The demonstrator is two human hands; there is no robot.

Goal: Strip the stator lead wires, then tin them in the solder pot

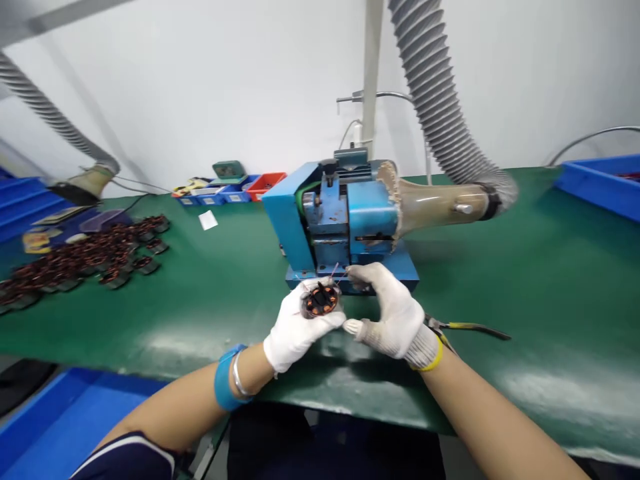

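My left hand (298, 328), in a white glove, is closed around a motor stator (321, 300) with copper windings and a black centre. Thin wire leads (334, 270) stick up from the stator's far side. To its right is my right hand (393, 313), in a knit glove with a yellow cuff edge. Its thumb and fingers are spread apart, with the fingertips close to the leads; I see nothing held between them. Just beyond both hands stands a blue belt-driven machine (340, 220) with a translucent hood on its right side.
Many wound stators (75, 263) lie heaped at the left. Pliers (465, 327) lie beside my right wrist. A flexible duct (430, 87) drops to the hood. Small bins (235, 190) stand at the back, a blue crate (603, 183) at the right, and a blue bin (75, 420) below the table edge.
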